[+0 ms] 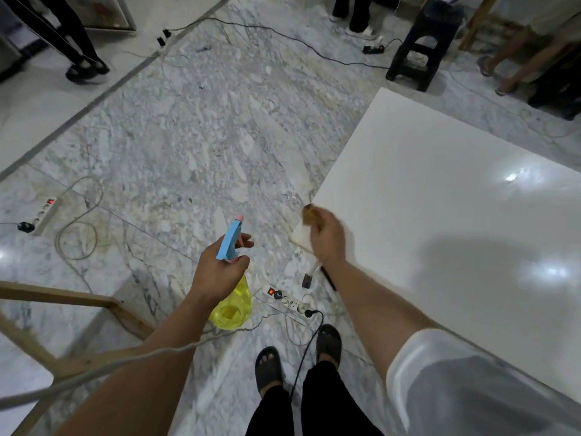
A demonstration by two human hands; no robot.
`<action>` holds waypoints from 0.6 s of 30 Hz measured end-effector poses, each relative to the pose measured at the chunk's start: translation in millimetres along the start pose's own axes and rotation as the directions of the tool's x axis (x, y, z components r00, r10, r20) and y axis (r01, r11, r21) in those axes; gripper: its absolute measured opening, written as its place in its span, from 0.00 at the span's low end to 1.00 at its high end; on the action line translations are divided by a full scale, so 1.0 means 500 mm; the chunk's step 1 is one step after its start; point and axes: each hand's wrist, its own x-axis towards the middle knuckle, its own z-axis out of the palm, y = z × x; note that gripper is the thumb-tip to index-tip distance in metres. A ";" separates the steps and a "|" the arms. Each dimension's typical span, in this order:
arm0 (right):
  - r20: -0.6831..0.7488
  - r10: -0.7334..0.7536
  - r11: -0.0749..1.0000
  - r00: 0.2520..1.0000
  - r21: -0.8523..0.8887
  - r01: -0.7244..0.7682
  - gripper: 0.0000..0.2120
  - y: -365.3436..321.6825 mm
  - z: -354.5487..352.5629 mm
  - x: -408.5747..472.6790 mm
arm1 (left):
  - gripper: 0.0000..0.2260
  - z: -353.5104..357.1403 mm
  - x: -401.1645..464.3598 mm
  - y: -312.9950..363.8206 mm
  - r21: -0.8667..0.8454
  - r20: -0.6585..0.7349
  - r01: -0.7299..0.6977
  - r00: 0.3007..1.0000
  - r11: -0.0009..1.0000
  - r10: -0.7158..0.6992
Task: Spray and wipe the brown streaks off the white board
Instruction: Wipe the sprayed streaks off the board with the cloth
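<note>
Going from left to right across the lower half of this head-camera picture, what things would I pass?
White power strip → wooden frame → left hand holding the spray bottle → right hand gripping a brown cloth → white board.

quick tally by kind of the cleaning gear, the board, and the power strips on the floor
Spray bottles: 1, the yellow spray bottle with the blue head, gripped by the left hand
Wiping pads: 1, the brown pad gripped by the right hand
Boards: 1, the white board
Power strips: 3, power strip, power strip, power strip
Total: 6
</note>
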 end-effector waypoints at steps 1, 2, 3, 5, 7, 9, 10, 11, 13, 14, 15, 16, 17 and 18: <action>-0.059 0.058 0.998 0.997 -0.023 -0.059 0.18 0.011 -0.020 0.031 | 0.22 -0.001 -0.001 -0.001 0.002 0.001 -0.004 1.000 1.000 0.004; -0.087 0.087 0.994 0.992 -0.064 -0.093 0.18 0.026 -0.040 0.059 | 0.22 -0.002 -0.002 -0.004 0.006 0.001 -0.003 1.000 1.000 0.003; -0.086 0.113 0.986 0.990 -0.116 -0.122 0.18 0.045 -0.051 0.082 | 0.22 -0.004 -0.002 -0.007 0.011 0.001 -0.001 1.000 1.000 0.001; -0.023 0.168 0.954 0.985 -0.248 -0.169 0.20 0.078 -0.059 0.105 | 0.22 -0.008 -0.006 -0.013 0.023 0.005 0.006 1.000 1.000 -0.006; 0.044 0.142 0.923 0.989 -0.367 -0.116 0.20 0.076 -0.035 0.084 | 0.20 -0.014 -0.008 -0.023 0.023 -0.004 0.023 1.000 0.999 -0.023; 0.155 -0.008 0.892 0.988 -0.446 0.078 0.23 0.047 0.013 0.028 | 0.16 -0.021 -0.011 -0.032 0.010 -0.017 0.040 0.999 0.999 -0.039; 0.239 -0.069 0.880 0.969 -0.443 0.172 0.24 0.029 0.039 -0.005 | 0.15 -0.022 -0.015 -0.032 0.008 -0.018 0.039 0.999 0.999 -0.039; 0.327 -0.095 0.876 0.940 -0.421 0.235 0.23 0.009 0.061 -0.035 | 0.14 -0.023 -0.015 -0.025 0.003 -0.013 0.026 1.000 1.000 -0.026; 0.514 -0.046 0.895 0.856 -0.359 0.263 0.19 -0.025 0.101 -0.092 | 0.13 -0.027 -0.018 -0.014 -0.011 -0.007 0.007 1.000 1.000 -0.007; 0.582 -0.010 0.910 0.813 -0.331 0.248 0.17 -0.038 0.110 -0.118 | 0.13 -0.030 -0.021 0.000 -0.018 -0.003 -0.003 1.000 1.000 0.003; 0.614 0.012 0.929 0.789 -0.300 0.219 0.15 -0.046 0.118 -0.143 | 0.13 -0.033 -0.023 0.011 -0.021 0.000 -0.012 1.000 1.000 0.012; 0.615 0.026 0.949 0.788 -0.264 0.174 0.14 -0.053 0.119 -0.166 | 0.12 -0.038 -0.028 0.025 -0.026 0.004 -0.020 1.000 0.999 0.020; 0.606 0.056 0.968 0.793 -0.226 0.105 0.13 -0.060 0.113 -0.185 | 0.12 -0.041 -0.031 0.036 -0.022 0.010 -0.028 1.000 0.999 0.029; 0.597 0.087 0.984 0.798 -0.178 0.026 0.13 -0.069 0.098 -0.198 | 0.12 -0.044 -0.036 0.051 -0.015 0.023 -0.038 0.999 0.999 0.039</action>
